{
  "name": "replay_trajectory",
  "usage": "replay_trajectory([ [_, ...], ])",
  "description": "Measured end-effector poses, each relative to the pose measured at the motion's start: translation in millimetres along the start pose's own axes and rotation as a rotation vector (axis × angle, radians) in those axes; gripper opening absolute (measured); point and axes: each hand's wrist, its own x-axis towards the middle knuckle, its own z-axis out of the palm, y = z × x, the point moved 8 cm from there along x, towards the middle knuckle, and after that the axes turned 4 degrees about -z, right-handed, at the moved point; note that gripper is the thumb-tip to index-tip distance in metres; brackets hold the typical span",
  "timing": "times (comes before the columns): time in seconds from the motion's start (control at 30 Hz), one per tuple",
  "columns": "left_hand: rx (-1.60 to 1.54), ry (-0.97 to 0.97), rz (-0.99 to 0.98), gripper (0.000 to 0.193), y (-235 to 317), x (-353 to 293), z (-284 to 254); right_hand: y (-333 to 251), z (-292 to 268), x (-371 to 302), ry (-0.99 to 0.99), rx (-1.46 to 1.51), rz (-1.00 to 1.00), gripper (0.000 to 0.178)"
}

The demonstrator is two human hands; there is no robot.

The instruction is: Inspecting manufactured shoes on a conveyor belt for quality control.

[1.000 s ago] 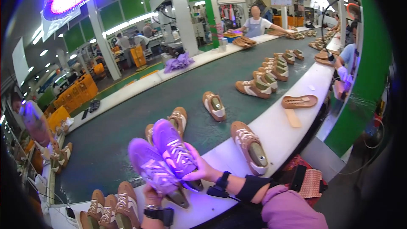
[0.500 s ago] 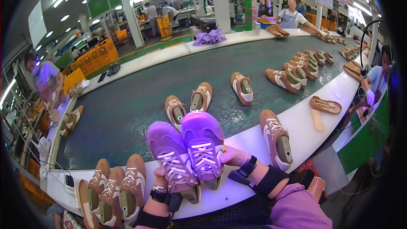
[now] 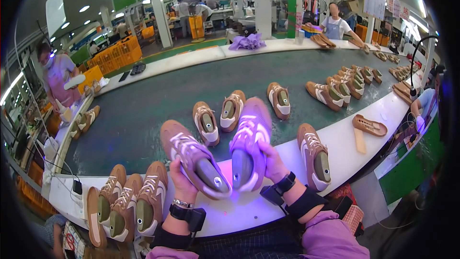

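Note:
My left hand (image 3: 182,182) is closed on the side of a brown sneaker (image 3: 191,156) with white laces and an olive shoe last inside. Its mate, another sneaker (image 3: 250,148) lit purple, is gripped by my right hand (image 3: 274,162). Both shoes hang above the white ledge, toes pointing away and their heels close together. Just beyond them, two more sneakers (image 3: 206,123) stand on the dark green belt (image 3: 158,88). A single sneaker (image 3: 314,157) rests on the ledge right of my right hand.
Several sneakers (image 3: 152,196) and a tan sole (image 3: 96,218) stand on the white ledge (image 3: 230,216) at left. More shoes (image 3: 335,86) line the belt's right side. A sole (image 3: 370,125) lies at right. Co-workers (image 3: 60,76) stand around the belt; a purple cloth (image 3: 247,41) lies on the far ledge.
Both held sneakers have tilted, so their openings and lasts now show where toes and laces faced me. Their toes have spread apart, and the right one has moved right.

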Motion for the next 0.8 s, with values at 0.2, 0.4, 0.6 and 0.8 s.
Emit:
replay_trajectory([
  [0.2,-0.143,0.106,0.030,0.051,9,7,-19,-24,-22,-5,0.125,0.003,-0.163,0.054],
  [0.4,-0.038,0.208,0.054,0.052,11,9,-46,-21,-29,-6,0.171,-0.084,-0.171,0.057],
  [0.6,-0.044,0.121,0.035,0.050,0,7,-35,-13,-16,-10,0.130,0.069,-0.081,0.056],
  [0.8,-0.020,0.144,-0.044,0.050,-11,4,-29,-12,-29,-9,0.114,0.093,-0.122,0.049],
])
